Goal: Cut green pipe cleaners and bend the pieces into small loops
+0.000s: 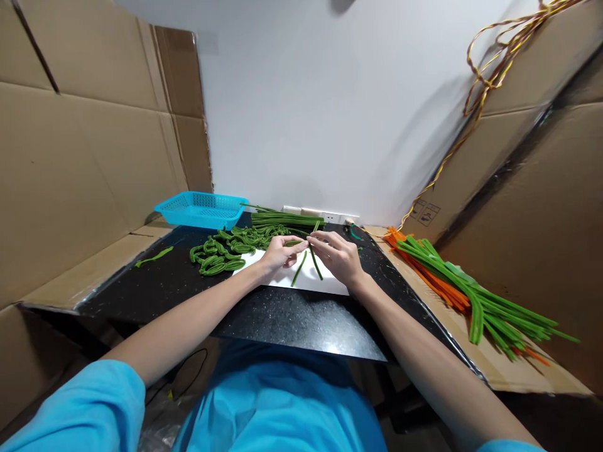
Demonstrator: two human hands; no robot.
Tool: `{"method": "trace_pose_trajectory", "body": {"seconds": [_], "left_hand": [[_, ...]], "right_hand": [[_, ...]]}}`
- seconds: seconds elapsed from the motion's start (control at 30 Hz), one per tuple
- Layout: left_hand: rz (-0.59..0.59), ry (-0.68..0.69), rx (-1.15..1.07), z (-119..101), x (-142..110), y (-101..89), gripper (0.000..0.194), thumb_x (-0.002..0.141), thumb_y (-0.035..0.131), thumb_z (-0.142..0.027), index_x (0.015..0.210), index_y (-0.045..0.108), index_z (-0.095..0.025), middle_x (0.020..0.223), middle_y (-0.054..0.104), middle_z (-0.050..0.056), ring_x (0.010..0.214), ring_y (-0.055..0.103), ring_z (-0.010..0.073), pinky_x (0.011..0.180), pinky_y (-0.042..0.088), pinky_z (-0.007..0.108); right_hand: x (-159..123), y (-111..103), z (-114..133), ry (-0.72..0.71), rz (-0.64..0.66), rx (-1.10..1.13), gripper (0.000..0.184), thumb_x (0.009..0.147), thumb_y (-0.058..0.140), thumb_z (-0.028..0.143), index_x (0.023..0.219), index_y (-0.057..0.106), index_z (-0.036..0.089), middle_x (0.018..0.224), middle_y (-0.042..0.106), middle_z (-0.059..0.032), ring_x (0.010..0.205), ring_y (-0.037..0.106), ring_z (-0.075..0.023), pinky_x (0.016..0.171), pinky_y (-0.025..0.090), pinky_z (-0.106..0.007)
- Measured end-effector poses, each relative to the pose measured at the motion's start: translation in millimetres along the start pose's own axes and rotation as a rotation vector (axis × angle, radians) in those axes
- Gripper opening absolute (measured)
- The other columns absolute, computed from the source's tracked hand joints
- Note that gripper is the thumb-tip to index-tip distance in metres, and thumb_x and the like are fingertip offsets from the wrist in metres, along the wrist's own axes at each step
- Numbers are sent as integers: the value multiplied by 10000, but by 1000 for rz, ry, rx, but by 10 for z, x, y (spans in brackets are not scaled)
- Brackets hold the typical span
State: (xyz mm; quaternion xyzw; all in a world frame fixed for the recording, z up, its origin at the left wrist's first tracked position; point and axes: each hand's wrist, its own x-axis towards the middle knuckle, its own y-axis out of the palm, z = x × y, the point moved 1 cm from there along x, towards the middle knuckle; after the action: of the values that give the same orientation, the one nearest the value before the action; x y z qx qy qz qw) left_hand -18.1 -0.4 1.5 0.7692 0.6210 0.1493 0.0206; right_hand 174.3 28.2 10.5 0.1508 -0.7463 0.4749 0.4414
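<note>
- Bright, cool light here, washing evenly over the pale wall (320,113).
- Glare burning white on the near edge of the black bench (301,320).
- Soft shadow falling on the wall at right, beside the looped cord (492,78).
- Wide-angle stretch bending the cardboard (85,125) at the edges.
- Dark under the bench; small details soft around the fingers (325,242).

The black speckled surface (301,320) bears 1 white sheet (330,284), looped green stems (217,256), a straight green bundle (287,220) behind them and 1 blue basket (202,216) at the far left.
</note>
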Motion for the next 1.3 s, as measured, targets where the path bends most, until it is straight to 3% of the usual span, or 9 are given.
{"method": "trace_pose_trajectory", "body": {"seconds": [0.23,0.63,0.87,1.03,1.2,1.3], "left_hand": [[-28,3,0,-50,-3,-9,418,661,897,-429,868,715,-115,563,506,-31,397,370,37,384,169,206],[35,37,73,-29,-1,-40,409,699,869,-449,877,723,-112,491,494,-43,354,390,46,371,183,200],[-28,227,302,-102,-16,-14,395,759,811,-476,867,719,-107,466,495,-45,364,408,66,385,278,208],[-106,508,542,-130,4,-41,225,830,745,-349,822,748,-124,828,684,77,702,631,139,563,474,224],[-117,620,708,-126,-15,-60,129,871,683,-238,856,761,-136,862,667,76,729,620,142,581,471,231],[-99,696,832,-137,-41,-65,121,883,665,-216,872,765,-148,851,657,70,711,599,137,589,456,240]], "right_hand": [[-7,-29,-32,-92,51,-60,245,1013,574,247,1216,712,243,1206,740,-81,997,717,-194,815,590,-316],[20,1,114,11,30,104,229,1037,486,236,1070,710,201,1043,742,-80,847,697,-147,690,516,-237],[90,69,199,343,-15,414,303,1020,501,388,813,606,193,796,610,-46,647,545,-140,593,445,-261],[156,147,251,646,32,707,421,946,582,548,728,573,189,614,486,16,554,432,-121,515,334,-255],[165,257,272,934,60,1200,452,804,723,587,680,574,179,558,452,38,481,390,-94,468,285,-246],[161,291,280,1028,112,1420,459,734,789,561,645,551,179,531,404,61,452,313,-67,457,255,-238]]}}
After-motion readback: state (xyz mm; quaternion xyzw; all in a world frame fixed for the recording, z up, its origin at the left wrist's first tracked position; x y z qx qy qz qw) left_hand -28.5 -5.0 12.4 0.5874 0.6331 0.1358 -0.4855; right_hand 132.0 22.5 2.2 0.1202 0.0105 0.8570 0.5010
